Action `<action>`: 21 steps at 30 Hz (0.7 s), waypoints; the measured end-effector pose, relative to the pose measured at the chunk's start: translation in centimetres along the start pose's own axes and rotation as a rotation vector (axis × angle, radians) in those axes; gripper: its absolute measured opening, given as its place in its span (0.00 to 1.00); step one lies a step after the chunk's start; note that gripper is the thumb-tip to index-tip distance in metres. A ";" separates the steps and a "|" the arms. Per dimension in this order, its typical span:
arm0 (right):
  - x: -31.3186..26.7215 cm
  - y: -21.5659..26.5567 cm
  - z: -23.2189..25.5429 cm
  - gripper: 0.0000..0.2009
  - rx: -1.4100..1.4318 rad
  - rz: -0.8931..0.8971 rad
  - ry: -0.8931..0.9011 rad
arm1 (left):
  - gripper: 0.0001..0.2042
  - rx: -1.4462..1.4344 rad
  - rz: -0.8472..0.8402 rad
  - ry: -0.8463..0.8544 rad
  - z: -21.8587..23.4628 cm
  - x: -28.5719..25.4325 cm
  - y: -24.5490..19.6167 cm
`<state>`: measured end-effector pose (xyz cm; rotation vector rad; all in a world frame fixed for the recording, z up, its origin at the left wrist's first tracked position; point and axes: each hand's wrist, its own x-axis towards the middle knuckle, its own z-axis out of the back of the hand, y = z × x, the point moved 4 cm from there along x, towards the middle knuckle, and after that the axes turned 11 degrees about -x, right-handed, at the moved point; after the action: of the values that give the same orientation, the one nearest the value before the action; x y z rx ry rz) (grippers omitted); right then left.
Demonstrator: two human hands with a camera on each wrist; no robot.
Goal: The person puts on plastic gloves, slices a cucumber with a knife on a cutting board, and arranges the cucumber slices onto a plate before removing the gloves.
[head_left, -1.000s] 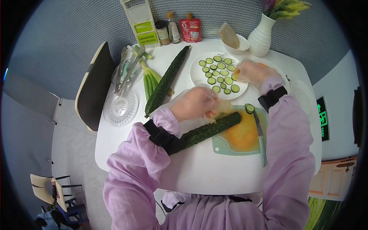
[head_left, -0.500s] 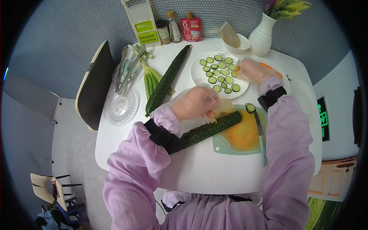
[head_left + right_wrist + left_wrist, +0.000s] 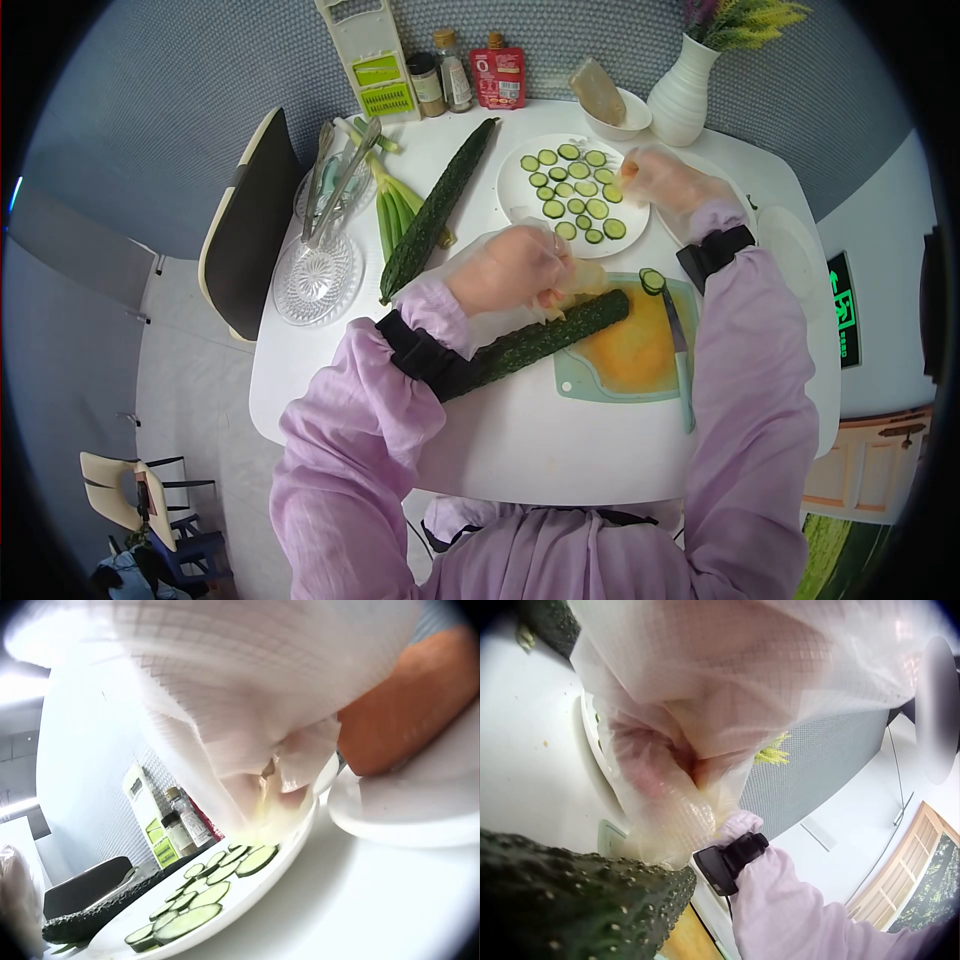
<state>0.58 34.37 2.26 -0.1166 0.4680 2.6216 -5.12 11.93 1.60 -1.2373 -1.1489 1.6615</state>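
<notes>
My left hand (image 3: 512,268), in a clear plastic glove, hangs loosely curled over a dark bumpy cucumber (image 3: 540,345). The left wrist view shows its bunched fingers close above the cucumber's end (image 3: 641,900), nothing visible in them. My right hand (image 3: 675,182), gloved too, is at the right rim of a white plate (image 3: 515,205) of cucumber slices (image 3: 597,208). Its bent fingers show no slice in the right wrist view. The first cucumber's tip lies on a green cutting board (image 3: 635,362), where a knife (image 3: 681,375) and small cucumber slices (image 3: 651,281) also lie.
Left of the plate lie another whole cucumber (image 3: 440,210) and green onions (image 3: 393,215). Glass dishes (image 3: 317,285) and tongs (image 3: 340,195) are further left. At the back stand a grater (image 3: 370,60), seasoning bottles (image 3: 453,82), a red pouch (image 3: 497,78) and a vase (image 3: 683,92).
My right hand has drawn slightly right and away from the slices, baring a slice at the plate's right side that its fingers partly covered. My left hand has stayed in place.
</notes>
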 end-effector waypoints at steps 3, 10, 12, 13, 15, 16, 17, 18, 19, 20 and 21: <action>1.6 -2.6 -1.0 0.13 0.127 0.109 -0.140 | 0.05 -0.005 -0.016 0.003 0.0 -0.1 0.1; -1.5 -4.2 0.0 0.11 0.604 0.611 -0.335 | 0.08 0.008 -0.052 -0.013 -0.4 -0.4 -0.4; -4.1 -3.9 0.8 0.08 0.405 0.470 -0.303 | 0.09 0.039 -0.066 0.007 -0.9 -0.7 -0.8; -5.4 -3.7 0.7 0.07 0.213 0.336 -0.262 | 0.10 0.034 -0.070 -0.003 -1.1 -0.9 -0.9; -7.4 -3.8 -0.2 0.07 0.110 0.320 -0.346 | 0.11 0.030 -0.077 -0.009 -1.4 -1.2 -0.8; -8.3 -3.8 -0.4 0.08 0.008 0.311 -0.425 | 0.11 0.001 -0.072 -0.016 -1.5 -1.3 -0.6; -9.0 -3.7 -0.8 0.08 0.006 0.306 -0.428 | 0.11 -0.028 -0.067 -0.023 -1.6 -1.3 -0.4; -9.4 -3.2 -1.3 0.08 0.029 0.370 -0.348 | 0.11 -0.026 -0.070 -0.019 -1.7 -1.2 -0.2; -9.9 -2.7 -1.8 0.08 0.052 0.434 -0.266 | 0.12 -0.029 -0.065 -0.024 -1.8 -1.1 0.0; -10.3 -2.3 -1.8 0.08 0.051 0.431 -0.269 | 0.12 -0.031 -0.060 -0.031 -1.9 -1.1 0.0; -10.6 -1.9 -2.1 0.08 0.006 0.456 -0.202 | 0.12 -0.030 -0.062 -0.029 -2.1 -1.2 -0.2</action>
<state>10.83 30.58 1.40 0.2891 0.4758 3.0308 -2.80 11.33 1.85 -1.1877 -1.2215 1.6272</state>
